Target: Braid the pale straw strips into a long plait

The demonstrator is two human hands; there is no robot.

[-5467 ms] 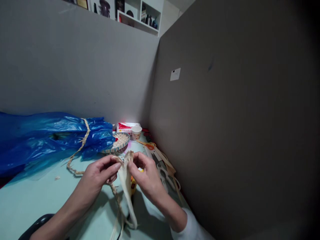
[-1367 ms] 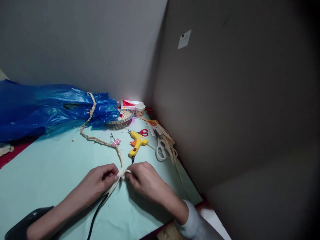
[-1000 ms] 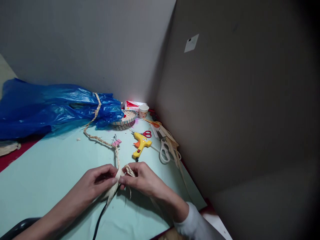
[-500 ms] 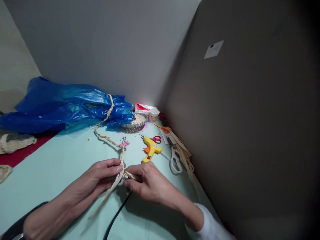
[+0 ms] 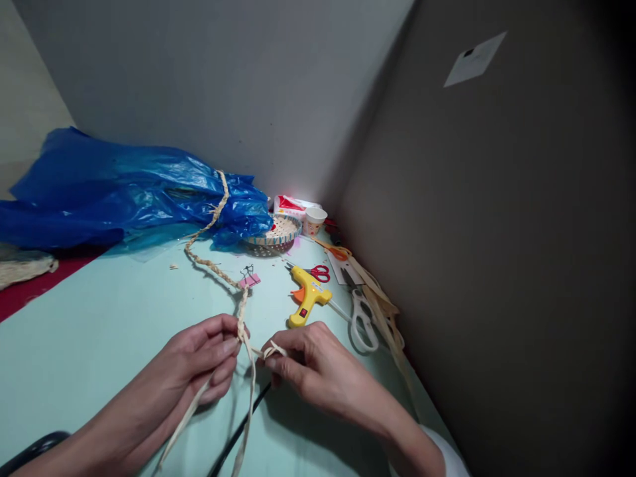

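Note:
A pale braided cord [image 5: 202, 260] runs from the blue plastic bag down to a pink binder clip [image 5: 250, 281] and on toward me. My left hand [image 5: 209, 361] pinches the braid's near end between thumb and fingers. One loose strand [image 5: 186, 417] trails down from under that hand, and another strand [image 5: 251, 397] hangs between the hands. My right hand [image 5: 318, 371] is closed on a third strand [image 5: 273, 350], which is looped at its fingertips and drawn off to the right.
Beyond my right hand lie a yellow glue gun [image 5: 309, 295], red-handled scissors [image 5: 320, 273] and white-handled scissors [image 5: 364, 324]. Raffia-like strips [image 5: 385, 301] lie along the right wall. At the back are the blue plastic bag [image 5: 149, 199], a woven basket [image 5: 275, 238] and a paper cup [image 5: 315, 222]. A black cable [image 5: 238, 430] crosses the table.
My right hand has moved right, pulling its strand away from the braid. The loose strands, bunched together before, now hang apart. The view has shifted slightly.

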